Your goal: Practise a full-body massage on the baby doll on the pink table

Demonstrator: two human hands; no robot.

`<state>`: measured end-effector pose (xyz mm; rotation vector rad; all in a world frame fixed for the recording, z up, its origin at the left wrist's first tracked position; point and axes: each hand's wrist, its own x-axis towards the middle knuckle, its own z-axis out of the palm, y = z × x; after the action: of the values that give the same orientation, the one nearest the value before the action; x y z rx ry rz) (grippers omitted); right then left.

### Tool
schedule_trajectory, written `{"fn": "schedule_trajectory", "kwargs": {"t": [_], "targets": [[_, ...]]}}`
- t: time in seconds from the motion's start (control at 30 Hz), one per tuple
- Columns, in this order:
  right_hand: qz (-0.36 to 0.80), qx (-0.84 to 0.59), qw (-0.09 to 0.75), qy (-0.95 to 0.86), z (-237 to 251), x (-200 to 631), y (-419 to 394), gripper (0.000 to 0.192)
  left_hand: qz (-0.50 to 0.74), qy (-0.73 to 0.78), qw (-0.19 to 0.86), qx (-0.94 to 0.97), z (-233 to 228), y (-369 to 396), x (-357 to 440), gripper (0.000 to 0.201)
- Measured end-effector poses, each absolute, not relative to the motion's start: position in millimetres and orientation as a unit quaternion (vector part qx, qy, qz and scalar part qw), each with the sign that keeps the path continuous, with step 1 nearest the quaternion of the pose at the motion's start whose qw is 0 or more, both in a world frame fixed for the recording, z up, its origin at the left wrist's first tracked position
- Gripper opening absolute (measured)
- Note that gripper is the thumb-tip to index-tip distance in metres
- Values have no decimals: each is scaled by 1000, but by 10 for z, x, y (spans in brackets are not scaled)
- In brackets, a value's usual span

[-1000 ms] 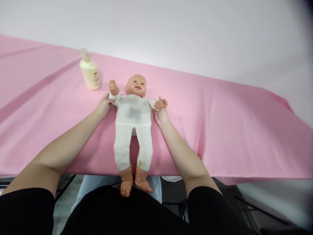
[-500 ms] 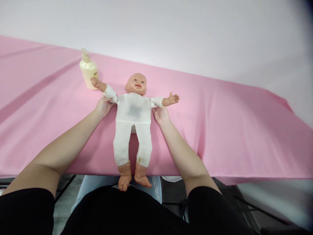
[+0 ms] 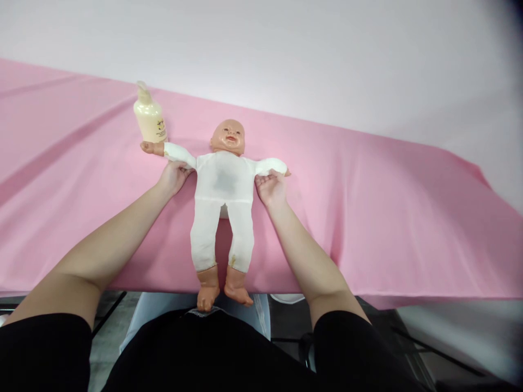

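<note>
A baby doll point(image 3: 223, 177) with a bald head and white cloth body lies face up, its feet hanging over the table's near edge. My left hand point(image 3: 175, 178) is closed around the doll's upper arm at the left. My right hand point(image 3: 273, 189) grips the other arm from below, palm turned up and fingers partly hidden by the white sleeve. Beyond the doll's left-side hand stands a cream pump bottle point(image 3: 149, 117) with a small printed label. A grey patch marks the doll's chest.
A pink cloth point(image 3: 392, 218) with folds covers the table. Behind it rises a pale wall point(image 3: 286, 60). My legs in light blue jeans point(image 3: 151, 313) are below the near edge, beside dark table or chair legs.
The doll's arms have turned: the left-side hand has dropped away from the bottle's front, and the right-side hand is now mostly hidden behind its sleeve. Its body has shifted slightly away from me.
</note>
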<state>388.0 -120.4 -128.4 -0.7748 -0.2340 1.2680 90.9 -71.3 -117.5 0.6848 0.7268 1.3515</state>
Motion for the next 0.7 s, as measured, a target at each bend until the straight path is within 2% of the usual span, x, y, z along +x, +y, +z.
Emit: {"fn": "schedule_trajectory", "kwargs": {"t": [0.23, 0.37, 0.53, 0.7], "targets": [[597, -334, 720, -120, -1271, 3883, -1220, 4, 605, 312, 668, 301, -1195, -697, 921, 3], [600, -347, 711, -117, -1276, 3855, -1206, 7, 608, 315, 658, 313, -1203, -703, 926, 5], [626, -363, 674, -150, -1279, 3820, -1204, 22, 601, 334, 657, 310, -1204, -702, 912, 8], [643, -403, 627, -173, -1213, 3767, -1249, 21, 592, 341, 659, 314, -1203, -696, 904, 12]]}}
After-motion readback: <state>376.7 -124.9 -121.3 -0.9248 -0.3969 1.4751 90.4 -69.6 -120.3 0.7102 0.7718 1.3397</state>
